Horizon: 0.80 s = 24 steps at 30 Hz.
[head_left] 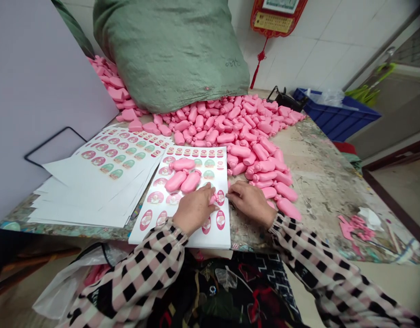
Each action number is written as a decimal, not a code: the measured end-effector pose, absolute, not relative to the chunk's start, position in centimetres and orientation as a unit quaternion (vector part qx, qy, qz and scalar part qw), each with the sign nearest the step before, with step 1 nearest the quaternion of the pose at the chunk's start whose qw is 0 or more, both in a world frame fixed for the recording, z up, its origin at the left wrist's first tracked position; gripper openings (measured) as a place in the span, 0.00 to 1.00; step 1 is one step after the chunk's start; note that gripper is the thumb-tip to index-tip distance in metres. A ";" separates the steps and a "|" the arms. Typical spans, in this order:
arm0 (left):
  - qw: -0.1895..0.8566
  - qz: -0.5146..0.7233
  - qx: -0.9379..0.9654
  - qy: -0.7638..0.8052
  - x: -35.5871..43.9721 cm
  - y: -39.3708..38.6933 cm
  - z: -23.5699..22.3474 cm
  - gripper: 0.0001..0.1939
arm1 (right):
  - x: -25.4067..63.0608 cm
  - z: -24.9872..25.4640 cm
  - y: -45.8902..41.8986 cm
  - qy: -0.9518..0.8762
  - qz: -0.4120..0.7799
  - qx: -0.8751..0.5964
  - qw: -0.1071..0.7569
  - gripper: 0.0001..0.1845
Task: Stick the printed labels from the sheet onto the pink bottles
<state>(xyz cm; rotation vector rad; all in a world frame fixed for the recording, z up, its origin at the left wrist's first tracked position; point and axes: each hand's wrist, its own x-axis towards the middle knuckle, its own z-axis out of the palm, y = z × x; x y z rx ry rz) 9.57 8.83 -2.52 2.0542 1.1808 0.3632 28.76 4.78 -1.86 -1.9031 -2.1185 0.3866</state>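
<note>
My left hand (195, 208) is closed over a small pink plastic bottle (213, 199); only its end shows between the fingers and the rest is hidden. It rests low over a stack of white sticker sheets (191, 240) printed with pink and green labels. Just past the sheets' right edge, my right hand (250, 200) has its thumb and fingertips pinched together; whatever is in them is too small to make out. Beside an oval pink label (220, 197), the two hands nearly meet. Three loose pink bottles (182, 175) lie on the top sheet beyond my left hand.
A large heap of pink bottles (230, 120) spreads below a green sack (172, 54). More label sheets (104, 182) are fanned out at left, beside a pale panel (42, 82). Pink scraps (356, 228) lie at right; a blue crate (340, 116) stands behind.
</note>
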 end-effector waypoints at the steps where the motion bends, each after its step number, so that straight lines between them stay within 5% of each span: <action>1: 0.369 0.147 0.796 0.457 9.5 8.9 -2.6 0.18 | 28.7 -2.1 4.6 -0.721 0.146 -0.660 0.149 0.08; 9: 0.379 0.149 0.801 0.439 9.5 9.3 -2.6 0.21 | 27.7 -3.5 2.7 -0.671 0.170 -0.680 0.241 0.07; 24: 0.364 0.159 0.820 0.412 9.4 9.8 -3.0 0.19 | 26.6 -3.7 2.1 -0.633 0.174 -0.710 0.254 0.07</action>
